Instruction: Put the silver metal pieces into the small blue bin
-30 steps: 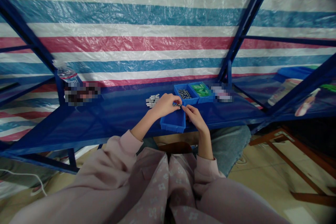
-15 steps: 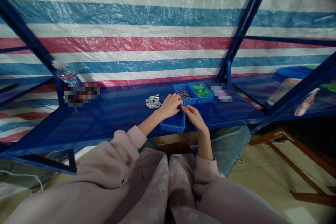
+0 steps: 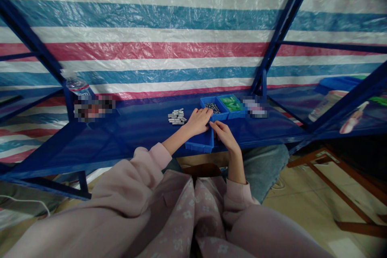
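Shifted rightward: left hand [image 3: 199, 121] | right hand [image 3: 224, 133]: near its fingertips, by blue tray [image 3: 198, 146] | both grips: cannot tell

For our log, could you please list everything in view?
Bench: one, blue, centre.
Posts: several, blue, sides.
Sheet: one, multicoloured, behind.
Bottle: one, clear, left.
Trays: three, blue, centre.
Parts: many, grey, left rear tray.
Pieces: many, green, right rear tray.
Cylinders: pile, silver, centre-left.
Pixelated items: two, unclear, left and right.
Blurred items: several, mixed, far right.
Wooden frame: one, brown, right.
Cable: one, white, left.
Jeans: one, blue, right.
Sleeves: two, pink, foreground.
Left hand, right hand: one each, centre.
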Motion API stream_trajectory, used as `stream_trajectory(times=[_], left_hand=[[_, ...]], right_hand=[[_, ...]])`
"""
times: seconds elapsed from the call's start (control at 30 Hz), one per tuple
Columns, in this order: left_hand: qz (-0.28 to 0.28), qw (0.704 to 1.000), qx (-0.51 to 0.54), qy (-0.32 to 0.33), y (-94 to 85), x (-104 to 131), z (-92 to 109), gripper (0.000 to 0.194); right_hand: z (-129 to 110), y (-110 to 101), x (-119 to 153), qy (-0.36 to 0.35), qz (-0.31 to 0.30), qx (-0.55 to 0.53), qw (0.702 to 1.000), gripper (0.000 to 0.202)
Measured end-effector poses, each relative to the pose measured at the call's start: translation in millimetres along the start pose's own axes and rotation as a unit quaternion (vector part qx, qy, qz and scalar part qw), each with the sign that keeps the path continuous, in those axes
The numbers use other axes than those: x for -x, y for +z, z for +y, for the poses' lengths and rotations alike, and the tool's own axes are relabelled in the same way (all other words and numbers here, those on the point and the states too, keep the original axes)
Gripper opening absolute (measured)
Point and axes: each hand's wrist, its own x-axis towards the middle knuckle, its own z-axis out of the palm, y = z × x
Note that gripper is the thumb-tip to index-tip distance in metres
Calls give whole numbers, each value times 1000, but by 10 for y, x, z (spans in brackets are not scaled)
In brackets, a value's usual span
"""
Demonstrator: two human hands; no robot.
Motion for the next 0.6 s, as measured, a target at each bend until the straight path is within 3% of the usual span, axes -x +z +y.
stream_trajectory(times=[0.23, 0.6], left_hand=[[-1, 1000, 0, -8, -9, 24, -10, 41], [8, 1000, 12, -7, 35, 46, -53, 22]], right_hand=[[25, 1, -5, 19, 7, -7, 1000, 47], [54, -5, -23, 21, 7, -15, 1000, 46]])
